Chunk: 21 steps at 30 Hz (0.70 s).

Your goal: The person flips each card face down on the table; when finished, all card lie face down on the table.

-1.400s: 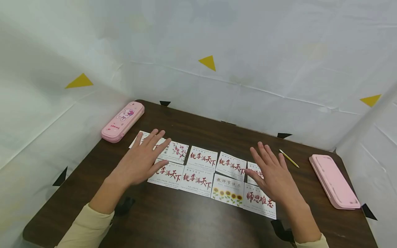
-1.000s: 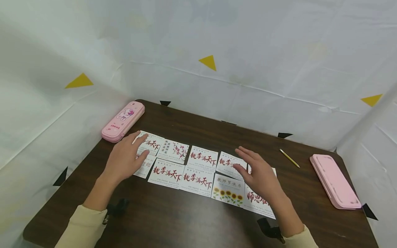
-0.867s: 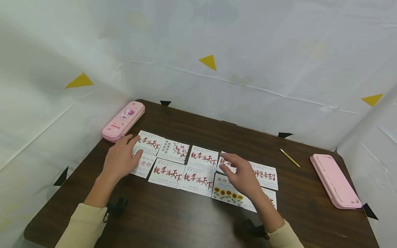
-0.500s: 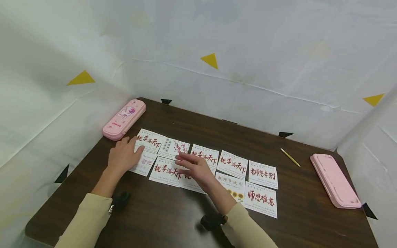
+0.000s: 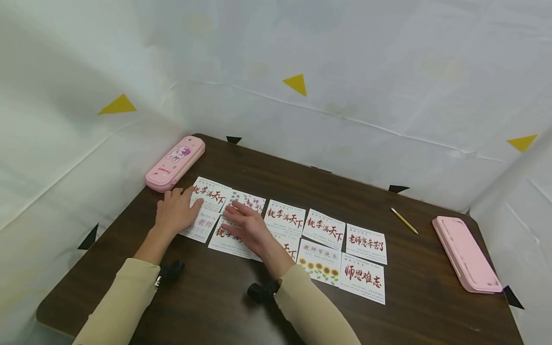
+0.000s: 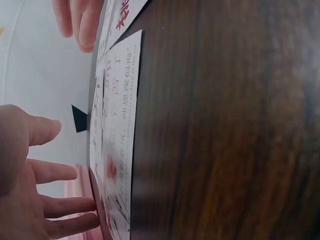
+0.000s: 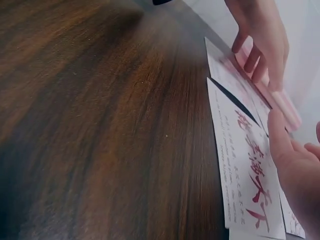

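Observation:
Two rows of greeting cards with red and dark writing lie flat on the table. At the left end, my left hand (image 5: 176, 211) is by the top-left card (image 5: 209, 192) and the pale card (image 5: 201, 225) below it, fingers spread. In the left wrist view this left hand (image 6: 30, 190) has straight fingers and nothing in it. My right hand (image 5: 250, 230) hovers over the second column, overlapping the blossom card (image 5: 254, 201) and the red-lettered card (image 7: 247, 165) under it. The right wrist view shows the right hand (image 7: 300, 175) with nothing gripped.
A pink pencil case (image 5: 174, 163) with a cartoon rabbit lies at the back left of the dark wooden table (image 5: 207, 306). Another pink case (image 5: 465, 254) lies at the right, with a yellow pencil (image 5: 404, 220) near it. White sheeting (image 5: 345, 57) rises behind the table.
Both hands were spread over the cards at either end. My right hand has swung far left across the rows to the second column; the left hand has drawn back to the left end. Cards look unmoved.

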Tool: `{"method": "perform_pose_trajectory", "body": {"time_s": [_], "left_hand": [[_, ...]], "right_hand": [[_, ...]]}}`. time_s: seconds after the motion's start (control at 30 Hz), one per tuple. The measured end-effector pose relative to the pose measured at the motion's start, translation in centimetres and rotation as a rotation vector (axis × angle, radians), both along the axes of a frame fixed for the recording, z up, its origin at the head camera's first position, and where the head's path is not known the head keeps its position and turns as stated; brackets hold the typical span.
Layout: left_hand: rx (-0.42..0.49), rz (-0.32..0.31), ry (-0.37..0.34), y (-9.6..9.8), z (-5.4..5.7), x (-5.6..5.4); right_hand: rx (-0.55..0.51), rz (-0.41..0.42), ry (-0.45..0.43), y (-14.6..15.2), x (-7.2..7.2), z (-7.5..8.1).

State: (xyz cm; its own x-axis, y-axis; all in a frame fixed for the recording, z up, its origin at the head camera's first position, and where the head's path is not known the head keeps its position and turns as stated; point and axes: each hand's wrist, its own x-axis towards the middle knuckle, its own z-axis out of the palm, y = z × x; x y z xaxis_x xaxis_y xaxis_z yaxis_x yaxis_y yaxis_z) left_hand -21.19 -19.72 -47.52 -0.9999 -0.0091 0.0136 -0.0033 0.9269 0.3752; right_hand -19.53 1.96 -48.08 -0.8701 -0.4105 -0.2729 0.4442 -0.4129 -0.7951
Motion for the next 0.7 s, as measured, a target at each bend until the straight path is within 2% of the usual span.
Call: {"method": "perform_pose_trajectory", "body": {"time_s": [0.33, 0.7], "left_hand": [[0.041, 0.008, -0.007, -0.1, -0.5, -0.5], [0.092, 0.02, 0.007, 0.1, -0.7, -0.8]], "right_hand": [[0.031, 0.051, 0.026, -1.2, -0.6, 0.3], [0.044, 0.072, -0.004, -1.2, -1.1, 0.4]]}}
